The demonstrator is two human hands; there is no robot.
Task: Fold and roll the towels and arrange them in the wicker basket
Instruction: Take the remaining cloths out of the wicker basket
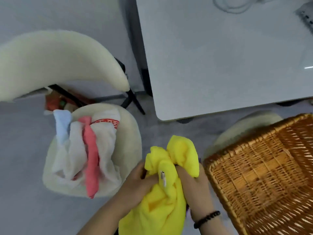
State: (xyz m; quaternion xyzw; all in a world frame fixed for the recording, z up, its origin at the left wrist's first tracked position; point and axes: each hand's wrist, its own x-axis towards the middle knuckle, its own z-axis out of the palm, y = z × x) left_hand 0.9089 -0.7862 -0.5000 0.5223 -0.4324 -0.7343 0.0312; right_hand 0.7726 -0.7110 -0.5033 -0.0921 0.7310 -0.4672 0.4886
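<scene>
A crumpled yellow towel (162, 197) hangs bunched in front of me, low in the middle of the view. My left hand (137, 182) grips its left side and my right hand (198, 189) grips its right side, fingers curled into the cloth. A small white label shows on the towel between the hands. The brown wicker basket (264, 175) stands tilted at the right, close beside my right hand, its inside showing only weave. A heap of towels lies on a cream seat (132, 138) at the left: white (106, 150), pink (91, 158) and light blue (62, 126).
A white table (220, 56) fills the upper right, its rounded corner near the basket. A cream chair back (59, 61) curves at the upper left over black legs. A second cream cushion (237, 131) sits under the basket. Grey floor lies around.
</scene>
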